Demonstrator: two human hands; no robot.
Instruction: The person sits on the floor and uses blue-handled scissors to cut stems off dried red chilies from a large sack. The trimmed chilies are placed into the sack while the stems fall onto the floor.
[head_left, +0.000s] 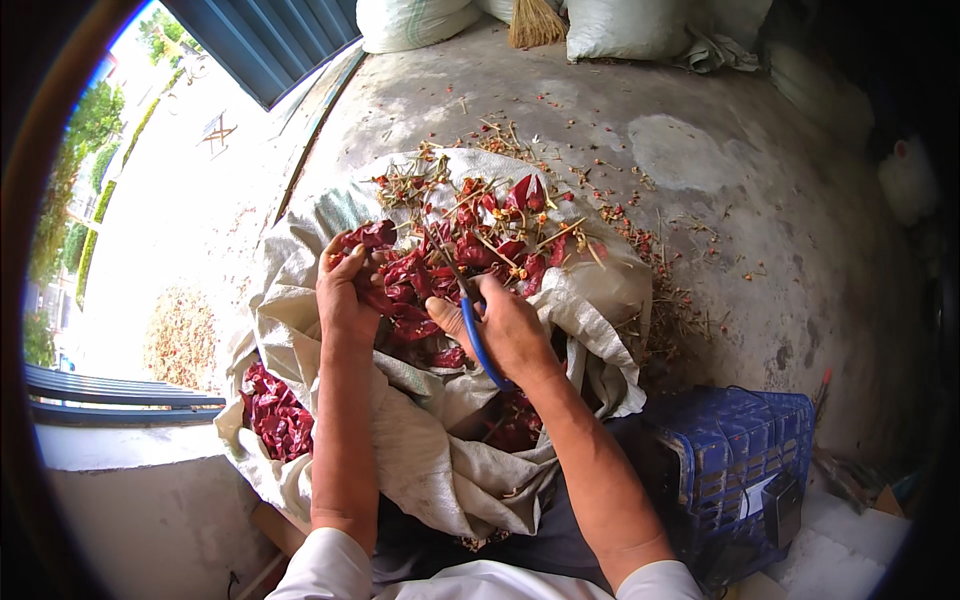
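Note:
Dried red chili peppers (409, 277) lie in a heap on a white woven sack (435, 450) spread before me. My left hand (349, 289) grips a dried chili pepper (371, 235) between thumb and fingers at the heap's left side. Blue-handled scissors (480, 345) sit in my right hand (502, 330), their blades pointing up and left over the peppers. Cut stems (409, 184) are scattered along the sack's far edge. More dried peppers (276, 412) show in a sack opening at the lower left, and others (517, 424) below my right wrist.
A blue plastic crate (731, 457) stands at the lower right with a small black box (782, 510) on its side. Stem scraps (667, 300) litter the concrete floor (757, 277). Full white sacks (630, 30) and a straw broom (535, 24) stand at the back. A blue metal door (274, 45) is upper left.

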